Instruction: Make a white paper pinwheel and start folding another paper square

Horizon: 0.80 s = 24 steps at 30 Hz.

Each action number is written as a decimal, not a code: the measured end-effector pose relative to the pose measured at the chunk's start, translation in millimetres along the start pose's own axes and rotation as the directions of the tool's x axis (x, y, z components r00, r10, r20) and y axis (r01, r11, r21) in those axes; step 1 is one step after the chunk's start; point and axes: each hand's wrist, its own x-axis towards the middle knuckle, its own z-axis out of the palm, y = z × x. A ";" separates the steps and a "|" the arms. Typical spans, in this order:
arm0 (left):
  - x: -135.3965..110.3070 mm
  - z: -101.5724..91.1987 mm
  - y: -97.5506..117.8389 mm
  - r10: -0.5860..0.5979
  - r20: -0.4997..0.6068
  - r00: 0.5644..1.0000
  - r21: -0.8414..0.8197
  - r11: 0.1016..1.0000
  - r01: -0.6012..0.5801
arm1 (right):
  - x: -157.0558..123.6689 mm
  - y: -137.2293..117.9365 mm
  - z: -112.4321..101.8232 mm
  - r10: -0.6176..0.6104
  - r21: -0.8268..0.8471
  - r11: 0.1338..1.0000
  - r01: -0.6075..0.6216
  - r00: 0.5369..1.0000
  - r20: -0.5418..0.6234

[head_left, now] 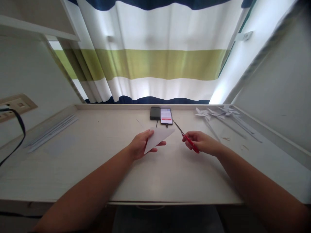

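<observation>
A white sheet of paper folded into a triangle (157, 138) is held in my left hand (141, 144), thumb on top and fingers beneath. My right hand (198, 141) grips a pair of scissors (191, 143) by its red handles. The scissors' blades point up and left, past the paper's right tip without touching it, and look closed together. Both hands are above the white desk (155, 181).
Behind the hands lie a black power bank (155, 113) and a lit phone (166, 116) with a cable. Several paper pinwheels (213, 113) on sticks lie at the right. Rolled paper sticks (53, 132) are at the left, near a pale paper sheet (60, 144). A curtain (150, 64) hangs behind.
</observation>
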 end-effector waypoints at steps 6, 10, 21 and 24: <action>-3.1 2.5 2.0 0.031 -0.025 0.999 0.128 0.991 -0.027 | -3.6 -1.1 -18.7 -0.013 0.055 0.998 0.005 0.990 0.141; -3.5 7.6 -0.3 0.084 -0.019 0.996 0.259 0.963 -0.077 | -1.0 -9.4 -32.2 -0.011 0.009 1.000 0.010 0.986 0.169; -11.1 15.2 3.0 0.110 -0.031 0.993 0.357 0.930 -0.092 | -12.9 4.2 -32.3 0.026 -0.228 0.974 0.007 0.990 0.142; -13.5 18.0 5.4 0.110 -0.027 0.994 0.392 0.916 -0.091 | -14.1 7.8 -36.1 0.030 -0.234 0.972 0.031 0.967 0.253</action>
